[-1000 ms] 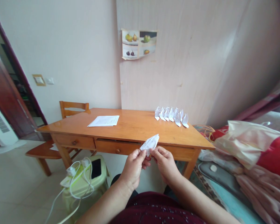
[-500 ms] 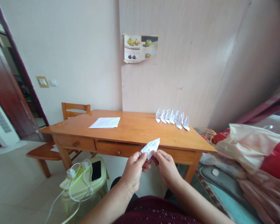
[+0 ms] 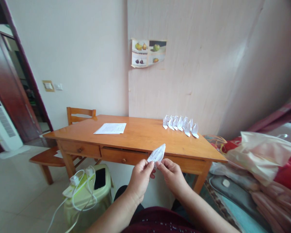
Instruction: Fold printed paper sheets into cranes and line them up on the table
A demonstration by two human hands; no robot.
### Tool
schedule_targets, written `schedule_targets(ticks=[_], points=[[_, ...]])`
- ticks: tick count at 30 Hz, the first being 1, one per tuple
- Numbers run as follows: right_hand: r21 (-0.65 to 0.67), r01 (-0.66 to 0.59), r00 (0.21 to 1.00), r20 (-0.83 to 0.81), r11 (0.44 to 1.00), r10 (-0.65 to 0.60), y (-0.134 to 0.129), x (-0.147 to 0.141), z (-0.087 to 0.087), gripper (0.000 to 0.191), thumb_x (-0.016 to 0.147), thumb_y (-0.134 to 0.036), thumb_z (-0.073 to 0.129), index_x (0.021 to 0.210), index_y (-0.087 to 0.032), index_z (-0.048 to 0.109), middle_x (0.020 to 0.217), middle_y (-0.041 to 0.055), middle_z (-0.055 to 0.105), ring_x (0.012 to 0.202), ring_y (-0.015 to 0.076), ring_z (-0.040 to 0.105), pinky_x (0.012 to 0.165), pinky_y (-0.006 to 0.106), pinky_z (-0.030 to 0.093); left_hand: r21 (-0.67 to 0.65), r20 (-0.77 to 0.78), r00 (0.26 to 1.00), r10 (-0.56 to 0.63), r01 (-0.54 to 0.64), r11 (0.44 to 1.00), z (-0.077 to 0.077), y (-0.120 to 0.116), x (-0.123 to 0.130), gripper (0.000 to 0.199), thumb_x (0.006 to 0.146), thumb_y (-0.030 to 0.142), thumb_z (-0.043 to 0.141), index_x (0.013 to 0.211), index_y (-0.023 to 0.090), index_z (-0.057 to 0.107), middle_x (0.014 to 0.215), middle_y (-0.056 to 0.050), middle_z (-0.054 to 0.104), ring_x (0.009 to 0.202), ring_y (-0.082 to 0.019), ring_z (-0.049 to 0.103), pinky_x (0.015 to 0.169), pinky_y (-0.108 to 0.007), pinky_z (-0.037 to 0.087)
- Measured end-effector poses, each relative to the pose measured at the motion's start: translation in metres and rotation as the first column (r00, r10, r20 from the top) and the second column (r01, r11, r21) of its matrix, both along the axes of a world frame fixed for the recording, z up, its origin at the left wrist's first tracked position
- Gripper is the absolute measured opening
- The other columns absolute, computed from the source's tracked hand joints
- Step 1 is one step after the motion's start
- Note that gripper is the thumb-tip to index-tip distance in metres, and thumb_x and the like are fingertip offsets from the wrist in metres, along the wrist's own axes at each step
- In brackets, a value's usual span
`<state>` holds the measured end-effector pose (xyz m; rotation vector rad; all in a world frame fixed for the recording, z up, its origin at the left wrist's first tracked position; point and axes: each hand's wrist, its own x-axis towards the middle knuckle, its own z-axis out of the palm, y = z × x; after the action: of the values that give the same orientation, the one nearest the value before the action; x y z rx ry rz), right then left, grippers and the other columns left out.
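Note:
Between my two hands is a small folded paper [image 3: 157,153], white with printed text, its pointed tip up and to the right. My left hand [image 3: 142,174] pinches its lower left edge with the thumb on top. My right hand [image 3: 171,173] pinches the lower right edge, and the two thumbs nearly meet. The fingers beneath the paper are partly hidden. Farther off, several folded paper pieces [image 3: 180,124] stand in rows at the table's back right. A stack of printed sheets [image 3: 110,128] lies flat on the table's left half.
The wooden table [image 3: 140,137] with drawers stands before me against the wall. At lower left a plastic stool [image 3: 104,194] bears a phone [image 3: 100,178] and white cables [image 3: 74,194]. A wooden chair [image 3: 81,112] and a bench [image 3: 45,157] are left. Bags [image 3: 262,155] and cloths lie right.
My thumbs have come closer together along the paper's lower edge, and the paper looks slightly narrower. The whole view has shifted a little. Both hands keep hold of the paper.

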<state>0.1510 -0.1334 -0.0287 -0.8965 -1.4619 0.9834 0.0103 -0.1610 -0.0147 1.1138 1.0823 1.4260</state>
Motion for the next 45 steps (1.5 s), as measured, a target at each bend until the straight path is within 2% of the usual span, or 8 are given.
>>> schedule_targets(ticks=[5, 12, 19, 25, 31, 36, 39, 45], points=[[-0.016, -0.154, 0.988, 0.007, 0.988, 0.154, -0.002, 0.011, 0.005, 0.033, 0.088, -0.051, 0.068, 0.074, -0.020, 0.064, 0.073, 0.0010, 0.059, 0.072, 0.0176, 0.048, 0.071, 0.031, 0.039, 0.095, -0.057, 0.998, 0.006, -0.001, 0.995, 0.009, -0.002, -0.005, 0.030, 0.080, 0.045, 0.075, 0.089, 0.017, 0.070, 0.081, -0.005, 0.070, 0.072, -0.017, 0.058, 0.067, -0.026, 0.042], [-0.018, -0.257, 0.966, 0.002, 0.966, 0.258, -0.006, 0.019, 0.014, 0.029, 0.089, -0.049, 0.068, 0.080, -0.021, 0.069, 0.083, 0.0023, 0.063, 0.079, 0.0191, 0.051, 0.076, 0.032, 0.039, 0.191, -0.037, 0.999, -0.030, 0.037, 0.981, 0.015, -0.006, -0.004, 0.028, 0.086, 0.044, 0.070, 0.098, 0.018, 0.073, 0.093, -0.007, 0.073, 0.087, -0.022, 0.063, 0.081, -0.029, 0.046], [-0.031, -0.287, 0.958, 0.011, 0.957, 0.287, -0.009, 0.019, 0.015, 0.033, 0.087, -0.049, 0.069, 0.071, -0.021, 0.064, 0.075, 0.0011, 0.059, 0.073, 0.0178, 0.048, 0.072, 0.031, 0.038, 0.194, -0.033, 0.999, 0.015, -0.008, 0.981, 0.010, -0.004, -0.007, 0.026, 0.084, 0.043, 0.071, 0.078, 0.018, 0.068, 0.071, -0.001, 0.064, 0.068, -0.015, 0.052, 0.067, -0.025, 0.040], [-0.073, -0.210, 0.978, 0.006, 0.975, 0.211, -0.011, 0.008, 0.005, 0.038, 0.089, -0.052, 0.066, 0.069, -0.020, 0.061, 0.065, -0.0009, 0.054, 0.065, 0.0155, 0.044, 0.063, 0.030, 0.033, 0.174, 0.026, 0.998, 0.059, -0.062, 0.983, 0.008, -0.003, -0.005, 0.029, 0.083, 0.044, 0.072, 0.075, 0.017, 0.065, 0.066, 0.001, 0.059, 0.065, -0.014, 0.049, 0.065, -0.025, 0.040], [-0.111, -0.267, 0.962, 0.027, 0.957, 0.271, -0.015, 0.000, 0.003, 0.036, 0.091, -0.052, 0.063, 0.078, -0.019, 0.067, 0.069, 0.0012, 0.059, 0.065, 0.0157, 0.047, 0.063, 0.030, 0.034, 0.135, 0.087, 0.995, 0.051, -0.063, 0.989, 0.007, 0.000, -0.005, 0.030, 0.080, 0.045, 0.074, 0.076, 0.017, 0.064, 0.064, 0.001, 0.058, 0.061, -0.012, 0.048, 0.060, -0.024, 0.039], [-0.107, -0.248, 0.969, -0.030, 0.963, 0.246, -0.014, 0.000, 0.006, 0.035, 0.088, -0.050, 0.066, 0.071, -0.019, 0.066, 0.063, -0.0005, 0.057, 0.061, 0.0142, 0.044, 0.061, 0.030, 0.031, 0.087, 0.126, 0.992, -0.025, 0.014, 0.996, 0.005, 0.003, -0.007, 0.031, 0.080, 0.046, 0.075, 0.078, 0.017, 0.064, 0.063, 0.002, 0.057, 0.060, -0.011, 0.047, 0.061, -0.024, 0.039], [-0.160, -0.247, 0.967, -0.108, 0.956, 0.231, -0.013, 0.001, 0.005, 0.034, 0.087, -0.047, 0.068, 0.069, -0.019, 0.064, 0.059, -0.0023, 0.053, 0.056, 0.0120, 0.039, 0.057, 0.028, 0.027, 0.033, 0.143, 0.986, -0.089, 0.085, 0.996, 0.004, 0.003, -0.009, 0.034, 0.078, 0.047, 0.076, 0.075, 0.017, 0.062, 0.063, 0.002, 0.056, 0.059, -0.010, 0.046, 0.059, -0.024, 0.037], [-0.271, -0.289, 0.939, -0.268, 0.918, 0.217, -0.014, 0.000, 0.007, 0.033, 0.083, -0.043, 0.071, 0.066, -0.017, 0.059, 0.052, -0.0055, 0.044, 0.049, 0.0084, 0.028, 0.050, 0.027, 0.015, -0.048, 0.100, 0.968, -0.232, 0.237, 0.970, 0.002, 0.002, -0.010, 0.037, 0.084, 0.051, 0.069, 0.074, 0.016, 0.060, 0.052, 0.005, 0.047, 0.049, -0.008, 0.036, 0.050, -0.024, 0.026]])
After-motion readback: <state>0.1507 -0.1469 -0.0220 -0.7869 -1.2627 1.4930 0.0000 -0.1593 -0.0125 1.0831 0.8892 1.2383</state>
